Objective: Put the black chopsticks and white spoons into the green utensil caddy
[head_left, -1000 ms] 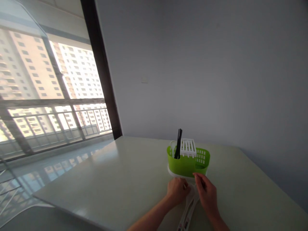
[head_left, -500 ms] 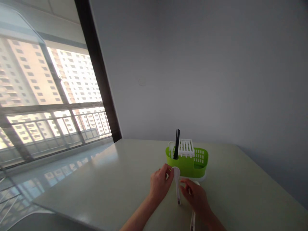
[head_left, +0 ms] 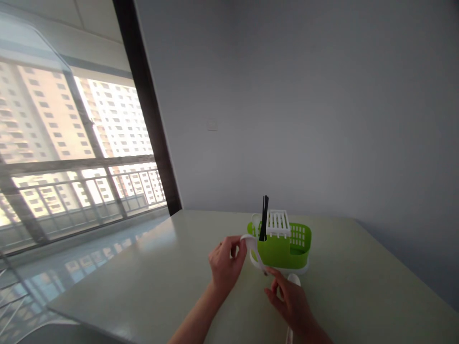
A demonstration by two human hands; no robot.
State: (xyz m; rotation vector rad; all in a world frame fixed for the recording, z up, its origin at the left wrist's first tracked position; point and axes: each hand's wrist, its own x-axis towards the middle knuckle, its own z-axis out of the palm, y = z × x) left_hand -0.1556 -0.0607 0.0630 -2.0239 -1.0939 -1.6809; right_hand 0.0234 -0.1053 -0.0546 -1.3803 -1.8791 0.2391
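Observation:
My left hand (head_left: 226,263) pinches a white soup spoon (head_left: 253,246) by its bowl and holds it above the table. The spoon's handle slants down to the right, its tip close to my right hand's index finger. My right hand (head_left: 289,296) has thumb and fingers apart; whether the index finger touches the handle tip I cannot tell. Beneath my right hand lies a second white spoon (head_left: 294,279), partly covered. Just behind the hands stands a green utensil basket (head_left: 281,253) on a white base, with black chopsticks (head_left: 264,219) and another white spoon (head_left: 256,220) upright in its left part.
A white slatted rack (head_left: 278,222) sits across the middle of the basket. The pale table (head_left: 150,282) reaches back to a grey wall (head_left: 287,105) with a switch plate (head_left: 212,124). A large window (head_left: 79,134) fills the left side.
My left hand has moved left and slightly up with the spoon. The spoon's handle has swung from nearly vertical to slanting toward my right hand, whose index finger now reaches its tip.

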